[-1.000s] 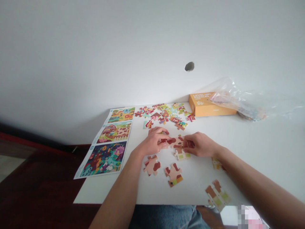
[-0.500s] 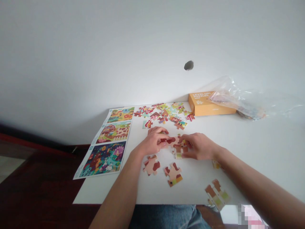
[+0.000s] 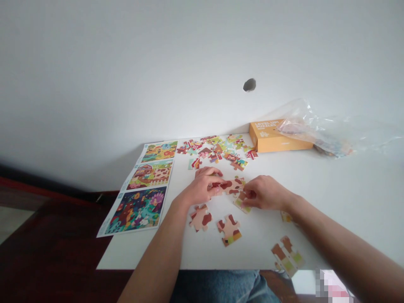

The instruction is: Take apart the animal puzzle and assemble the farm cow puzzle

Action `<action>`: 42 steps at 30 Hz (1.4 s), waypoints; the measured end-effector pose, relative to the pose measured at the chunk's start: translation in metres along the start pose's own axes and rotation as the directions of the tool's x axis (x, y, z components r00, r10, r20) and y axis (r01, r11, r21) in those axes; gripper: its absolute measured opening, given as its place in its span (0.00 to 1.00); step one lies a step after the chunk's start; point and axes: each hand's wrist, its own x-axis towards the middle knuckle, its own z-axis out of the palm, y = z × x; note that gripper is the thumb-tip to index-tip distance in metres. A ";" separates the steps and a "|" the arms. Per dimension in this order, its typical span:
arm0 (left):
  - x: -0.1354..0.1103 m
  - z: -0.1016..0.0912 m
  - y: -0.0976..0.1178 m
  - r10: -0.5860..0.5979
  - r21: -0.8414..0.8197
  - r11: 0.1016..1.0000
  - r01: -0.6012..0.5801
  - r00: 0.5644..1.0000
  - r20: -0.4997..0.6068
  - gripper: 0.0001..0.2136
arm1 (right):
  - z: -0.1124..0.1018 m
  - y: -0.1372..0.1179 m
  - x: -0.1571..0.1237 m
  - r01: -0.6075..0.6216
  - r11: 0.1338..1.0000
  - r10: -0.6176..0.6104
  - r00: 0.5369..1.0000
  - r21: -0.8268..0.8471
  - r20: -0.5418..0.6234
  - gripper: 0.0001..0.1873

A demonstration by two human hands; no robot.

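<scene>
My left hand [image 3: 204, 185] lies curled over the left end of a joined strip of cow-patterned puzzle pieces [image 3: 232, 186], its thumb and fingers on the strip and covering part of it. Between the fingertips of my right hand [image 3: 264, 192] is a brown and pale-green puzzle piece [image 3: 241, 203], tilted and just below the strip's right end. Whether the two touch is unclear. Nearer to me lie two loose brown-spotted pieces, a left piece [image 3: 201, 218] and a right piece [image 3: 229, 231]. A fence-patterned piece [image 3: 287, 256] lies at the front edge.
Several colourful puzzle pieces [image 3: 217, 149] are heaped towards the wall. A picture sheet [image 3: 169, 185] with three scenes lies at left. An orange puzzle box [image 3: 284, 145] stands at back right, with a clear plastic bag [image 3: 334, 134] over it. A yellowish piece [image 3: 286, 216] is partly under my right forearm.
The piece in my right hand has turned and shifted slightly down, showing more of the strip's right end. My right fingers have drawn closer together and moved slightly right. My left hand stays put.
</scene>
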 end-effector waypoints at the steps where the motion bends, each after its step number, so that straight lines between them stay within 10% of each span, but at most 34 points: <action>1: 0.000 0.000 0.000 -0.001 0.000 1.000 0.001 1.000 -0.001 0.12 | -0.002 0.000 -0.001 0.018 1.000 -0.018 1.000 0.018 0.000 0.10; 6: -0.002 0.000 -0.003 -0.007 0.006 1.000 0.007 1.000 -0.010 0.12 | -0.013 0.002 -0.008 0.101 0.993 -0.105 0.993 0.053 0.063 0.32; 12: -0.002 0.001 -0.005 -0.007 0.007 1.000 0.007 1.000 -0.013 0.12 | -0.010 0.000 -0.004 0.019 0.999 -0.022 0.991 0.027 0.135 0.24; 22: -0.001 0.001 -0.004 0.001 0.008 1.000 0.000 1.000 -0.025 0.12 | 0.000 -0.002 -0.001 -0.049 0.997 0.054 0.994 -0.053 0.095 0.39; 35: 0.000 0.007 -0.011 0.013 0.029 1.000 -0.011 0.998 -0.066 0.11 | -0.015 0.002 -0.010 0.198 0.976 -0.204 0.977 0.091 0.068 0.14; 42: 0.001 0.010 -0.015 0.003 0.030 1.000 0.000 0.994 -0.113 0.10 | -0.009 -0.002 -0.007 0.002 1.000 -0.002 1.000 -0.014 -0.008 0.23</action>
